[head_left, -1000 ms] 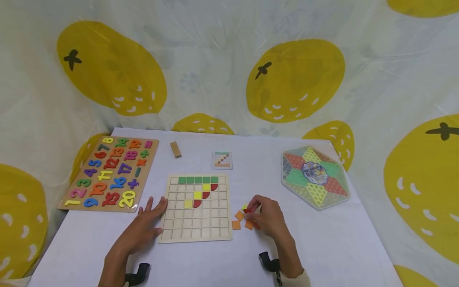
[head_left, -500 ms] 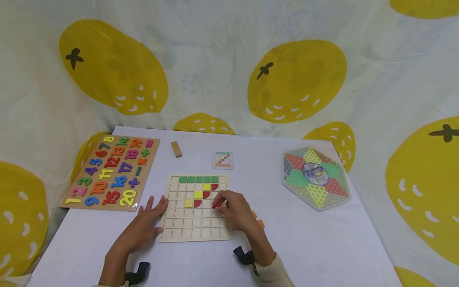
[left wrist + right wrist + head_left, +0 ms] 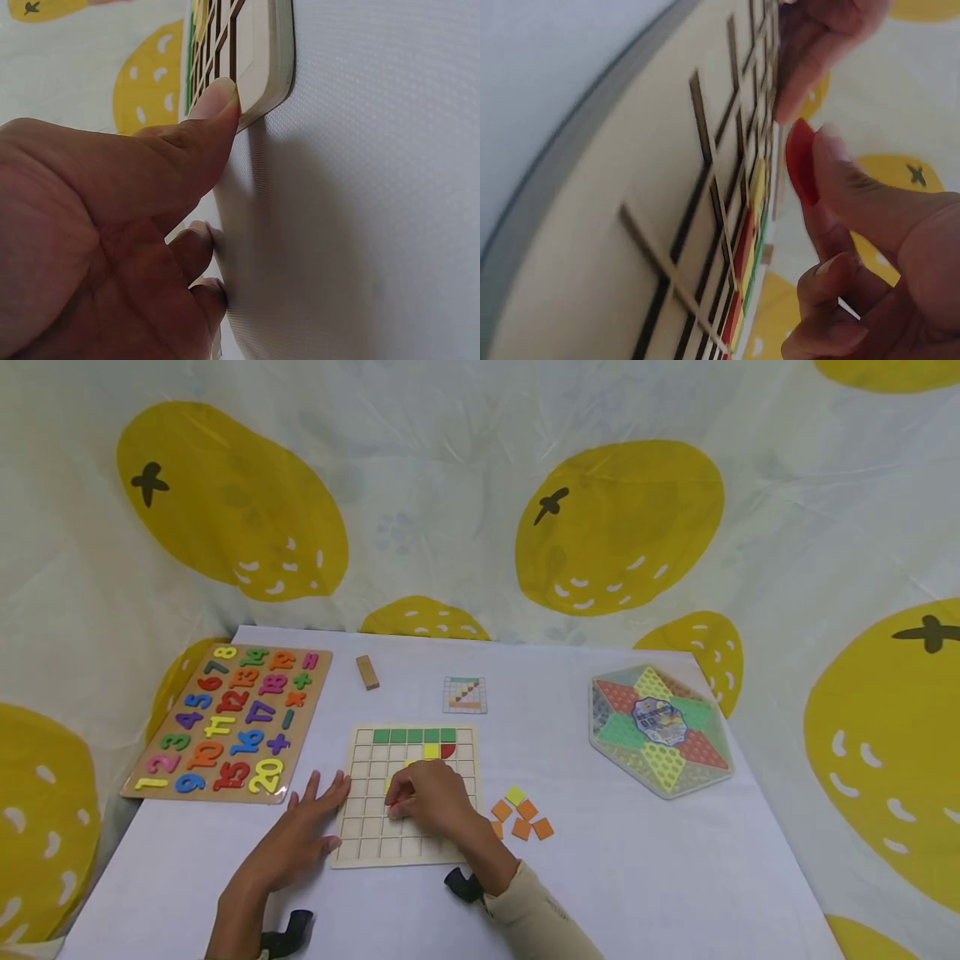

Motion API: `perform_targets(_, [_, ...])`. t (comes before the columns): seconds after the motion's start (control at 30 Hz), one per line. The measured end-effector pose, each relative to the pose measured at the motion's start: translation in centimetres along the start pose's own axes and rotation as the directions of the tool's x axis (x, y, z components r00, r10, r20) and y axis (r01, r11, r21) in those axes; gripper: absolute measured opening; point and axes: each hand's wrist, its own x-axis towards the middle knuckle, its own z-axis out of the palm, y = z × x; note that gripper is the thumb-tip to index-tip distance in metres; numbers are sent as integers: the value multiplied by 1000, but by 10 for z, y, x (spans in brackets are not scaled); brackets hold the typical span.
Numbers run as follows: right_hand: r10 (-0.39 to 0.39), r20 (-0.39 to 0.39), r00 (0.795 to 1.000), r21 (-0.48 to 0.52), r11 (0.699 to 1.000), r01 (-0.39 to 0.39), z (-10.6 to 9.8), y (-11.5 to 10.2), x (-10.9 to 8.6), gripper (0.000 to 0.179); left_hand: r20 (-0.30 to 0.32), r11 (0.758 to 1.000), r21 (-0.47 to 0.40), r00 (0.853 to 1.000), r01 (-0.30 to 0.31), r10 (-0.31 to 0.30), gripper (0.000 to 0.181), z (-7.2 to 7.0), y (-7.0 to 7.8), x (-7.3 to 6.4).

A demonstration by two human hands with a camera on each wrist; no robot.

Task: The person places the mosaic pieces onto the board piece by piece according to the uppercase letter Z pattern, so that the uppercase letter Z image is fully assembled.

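Note:
A square wooden grid board (image 3: 371, 828) lies on the table, with a row of green tiles (image 3: 415, 737) along its far side. Yellow squares and red quarter-round tiles (image 3: 447, 751) step diagonally below them, partly hidden by my right hand. Between thumb and fingers, my right hand (image 3: 435, 797) pinches a red quarter-round tile (image 3: 801, 161) close over the board's left-middle cells. My left hand (image 3: 296, 839) lies at the board's left edge, fingers spread, with its thumb (image 3: 217, 97) on the rim near the front corner.
Loose orange tiles (image 3: 522, 829) and a yellow tile (image 3: 515, 795) lie right of the board. Behind it are a small pattern card (image 3: 465, 695) and a wooden block (image 3: 367, 672). A number puzzle (image 3: 225, 722) is at left, a hexagonal star-pattern game board (image 3: 660, 722) at right.
My right hand has picked up a red tile from the loose pile and carried it left over the grid board. My left hand stays at the board's edge.

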Motion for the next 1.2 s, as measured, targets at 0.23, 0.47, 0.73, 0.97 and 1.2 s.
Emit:
perform_targets(0.23, [-47,-49,998,-208,977,36,13,-5,10,23,-1,1000,-23,1000,-11,11,90,0,0,-1])
perform_targets(0.47, [-52,-71,996,-264,964,31,19,-9,16,13,-2,999,-30,1000,-17,17,90,0,-1,-1])
perform_targets(0.73, [-42,-83,996,-264,964,19,18,-10,13,22,-13,1000,-23,1000,-21,21,92,1,-2,-1])
perform_targets(0.97, [-27,-27,999,-191,981,22,7,-5,-1,12,-12,999,-26,1000,-27,27,92,1,-2,-2])
perform_targets(1.2, [85,-76,993,-62,994,-90,-15,13,-20,16,-18,1000,-8,1000,-16,16,93,1,-1,-1])
